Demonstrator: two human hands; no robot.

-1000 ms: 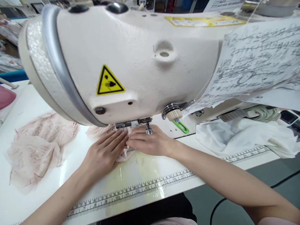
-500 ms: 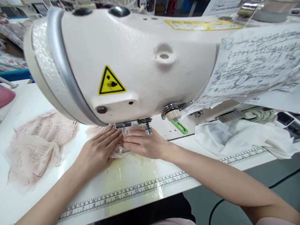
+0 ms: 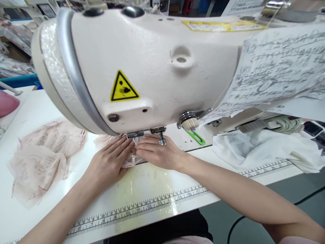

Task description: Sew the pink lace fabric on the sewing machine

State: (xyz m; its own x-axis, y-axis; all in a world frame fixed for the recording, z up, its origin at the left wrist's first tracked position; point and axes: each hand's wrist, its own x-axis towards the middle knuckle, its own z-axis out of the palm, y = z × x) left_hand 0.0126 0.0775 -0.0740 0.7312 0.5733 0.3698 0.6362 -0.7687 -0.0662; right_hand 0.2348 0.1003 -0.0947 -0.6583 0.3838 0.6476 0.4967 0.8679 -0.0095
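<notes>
A large cream sewing machine point(image 3: 152, 64) fills the upper view, its presser foot point(image 3: 138, 134) just above my fingertips. My left hand point(image 3: 109, 162) lies flat with fingers stretched out, pressing a pale pink lace piece point(image 3: 129, 159) onto the white table. My right hand point(image 3: 158, 152) rests beside it, fingers together and flat on the same lace, right under the machine head. The two hands touch at the fingertips. Most of the lace is hidden beneath them.
A heap of pink mesh fabric point(image 3: 40, 156) lies on the table's left. White cloth point(image 3: 256, 145) is bunched at the right, under a sheet of printed paper point(image 3: 276, 67). Green thread snips point(image 3: 195, 136) lie behind my right hand. A ruler strip point(image 3: 142, 208) runs along the table's front edge.
Both hands slid the lace slightly forward and left under the presser foot. The view shifted a little to the right.
</notes>
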